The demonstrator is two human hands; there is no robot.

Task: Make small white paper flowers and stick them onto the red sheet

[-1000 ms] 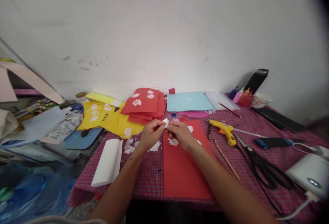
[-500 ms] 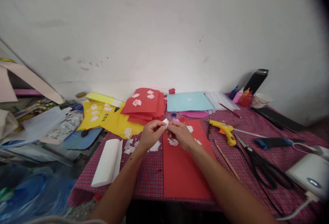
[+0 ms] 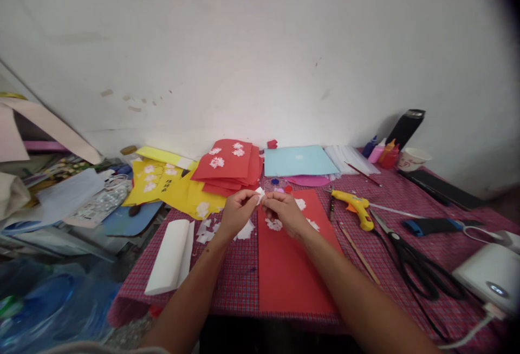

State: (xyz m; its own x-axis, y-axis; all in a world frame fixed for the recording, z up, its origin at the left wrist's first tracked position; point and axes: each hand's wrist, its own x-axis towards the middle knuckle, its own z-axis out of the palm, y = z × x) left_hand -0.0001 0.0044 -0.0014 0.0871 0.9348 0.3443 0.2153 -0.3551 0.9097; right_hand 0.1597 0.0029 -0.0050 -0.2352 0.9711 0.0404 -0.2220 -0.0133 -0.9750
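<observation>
Between my two hands a small white paper piece (image 3: 260,194) is pinched at the fingertips. My left hand (image 3: 239,212) grips its left side, and my right hand (image 3: 285,212) is closed on its right side, above a red sheet (image 3: 298,273). White flowers (image 3: 300,203) lie on that sheet, partly covered by my right hand. White paper scraps (image 3: 206,233) and a folded white paper (image 3: 169,256) rest on the checked cloth to the left. Behind my left hand is a stack of red cards (image 3: 225,167) with pinkish-white flowers.
Yellow sheets (image 3: 179,191) lie at the left, a light blue sheet (image 3: 298,160) at the back. To the right are a yellow glue gun (image 3: 355,205), black scissors (image 3: 418,262), a wooden stick (image 3: 359,254), a paper cup (image 3: 413,159), small paint bottles (image 3: 379,152) and a white device (image 3: 489,275).
The white paper piece between my fingertips has shifted slightly to the left and its angle differs. My hands have stayed nearly in the same place.
</observation>
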